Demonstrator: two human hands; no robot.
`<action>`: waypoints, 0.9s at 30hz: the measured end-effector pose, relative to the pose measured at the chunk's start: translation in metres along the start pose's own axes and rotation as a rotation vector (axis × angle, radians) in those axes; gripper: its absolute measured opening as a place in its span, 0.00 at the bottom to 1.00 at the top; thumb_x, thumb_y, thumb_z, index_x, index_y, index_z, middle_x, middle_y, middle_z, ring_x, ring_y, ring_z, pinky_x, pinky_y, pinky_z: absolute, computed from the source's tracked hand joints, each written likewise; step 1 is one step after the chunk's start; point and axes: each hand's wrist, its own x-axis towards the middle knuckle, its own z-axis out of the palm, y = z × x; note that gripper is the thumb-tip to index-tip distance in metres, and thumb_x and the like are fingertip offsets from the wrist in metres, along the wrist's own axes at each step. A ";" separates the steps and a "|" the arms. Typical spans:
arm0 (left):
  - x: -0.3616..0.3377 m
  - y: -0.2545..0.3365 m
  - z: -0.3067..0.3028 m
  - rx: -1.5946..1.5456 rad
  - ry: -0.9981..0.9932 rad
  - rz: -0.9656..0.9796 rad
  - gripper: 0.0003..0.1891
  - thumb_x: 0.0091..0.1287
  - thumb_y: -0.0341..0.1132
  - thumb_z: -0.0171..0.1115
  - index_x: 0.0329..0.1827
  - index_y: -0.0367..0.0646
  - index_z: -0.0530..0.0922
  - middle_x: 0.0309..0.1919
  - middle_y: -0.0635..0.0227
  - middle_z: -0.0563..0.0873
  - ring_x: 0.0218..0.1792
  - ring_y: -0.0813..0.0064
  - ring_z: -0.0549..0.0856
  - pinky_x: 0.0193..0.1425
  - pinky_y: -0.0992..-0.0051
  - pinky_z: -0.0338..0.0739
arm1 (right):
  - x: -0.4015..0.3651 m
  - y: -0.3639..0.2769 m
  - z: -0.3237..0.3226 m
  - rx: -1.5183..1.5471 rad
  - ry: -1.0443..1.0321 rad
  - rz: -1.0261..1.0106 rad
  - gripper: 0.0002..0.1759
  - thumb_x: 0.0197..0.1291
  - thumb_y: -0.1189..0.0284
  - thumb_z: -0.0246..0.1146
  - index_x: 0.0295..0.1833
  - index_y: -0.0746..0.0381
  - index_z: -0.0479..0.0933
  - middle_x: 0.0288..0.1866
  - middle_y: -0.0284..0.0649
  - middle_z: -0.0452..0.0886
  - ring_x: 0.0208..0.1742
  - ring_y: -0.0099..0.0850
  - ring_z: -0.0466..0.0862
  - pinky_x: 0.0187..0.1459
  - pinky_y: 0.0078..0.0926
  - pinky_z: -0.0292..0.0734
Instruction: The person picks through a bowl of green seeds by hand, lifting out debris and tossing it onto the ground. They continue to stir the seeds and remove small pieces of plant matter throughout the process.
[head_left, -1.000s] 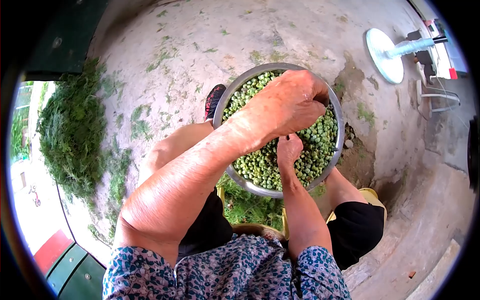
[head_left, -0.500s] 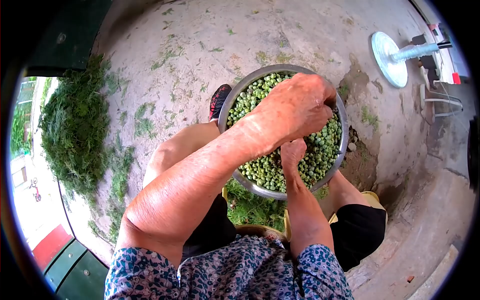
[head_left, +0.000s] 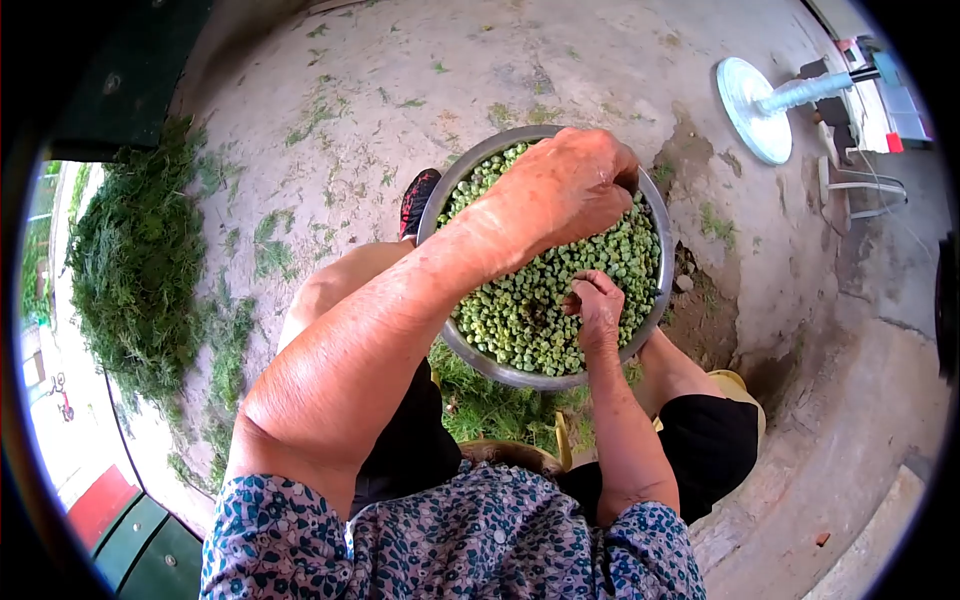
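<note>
A round metal basin [head_left: 553,382] rests at my knees, filled with small round green berries or buds [head_left: 520,315]. Reaching across from the left, my left hand [head_left: 580,190] is over the far right part of the basin, its fingers curled closed and turned away from view. Whatever those fingers hold is hidden. Lower down, my right hand [head_left: 598,302] is at the berries, thumb and fingertips pinched together. Anything in that pinch is too small to make out. A darker patch [head_left: 537,315] shows among the berries just left of these fingertips.
A heap of feathery green cuttings [head_left: 140,270] lies on the concrete floor [head_left: 340,150] at left, with more greenery [head_left: 490,405] under the basin. A wrapped round-based stand [head_left: 752,110] stands at upper right. The floor is broken [head_left: 700,300] right of the basin.
My right hand has come out from beneath my left wrist and shifted right, uncovering more berries. My left hand stays closed over the basin. The whole view has shifted slightly.
</note>
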 end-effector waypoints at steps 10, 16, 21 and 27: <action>-0.001 0.000 -0.002 -0.053 -0.005 0.042 0.12 0.55 0.32 0.57 0.40 0.34 0.80 0.30 0.57 0.84 0.32 0.69 0.82 0.38 0.70 0.75 | 0.001 -0.043 -0.073 0.084 0.195 -0.173 0.04 0.55 0.79 0.55 0.36 0.68 0.74 0.26 0.39 0.77 0.22 0.28 0.79 0.22 0.25 0.77; 0.001 -0.003 0.001 -0.004 0.006 0.094 0.13 0.55 0.33 0.57 0.40 0.35 0.80 0.29 0.60 0.84 0.30 0.71 0.81 0.36 0.72 0.75 | -0.003 -0.070 -0.098 0.302 0.110 -0.102 0.04 0.55 0.80 0.57 0.38 0.67 0.72 0.27 0.41 0.77 0.23 0.31 0.79 0.27 0.28 0.79; 0.003 -0.006 0.000 0.001 0.003 0.077 0.12 0.55 0.33 0.57 0.40 0.36 0.80 0.30 0.60 0.84 0.29 0.73 0.81 0.35 0.72 0.75 | 0.025 -0.075 -0.158 0.339 0.516 -0.310 0.21 0.47 0.87 0.59 0.50 0.67 0.70 0.34 0.41 0.76 0.28 0.31 0.78 0.29 0.26 0.76; 0.003 -0.005 -0.002 0.006 -0.015 0.072 0.12 0.56 0.32 0.57 0.40 0.35 0.80 0.29 0.60 0.84 0.30 0.72 0.81 0.35 0.73 0.76 | 0.023 -0.055 -0.142 0.125 0.386 -0.047 0.28 0.49 0.84 0.58 0.59 0.65 0.67 0.40 0.38 0.76 0.39 0.30 0.77 0.39 0.26 0.74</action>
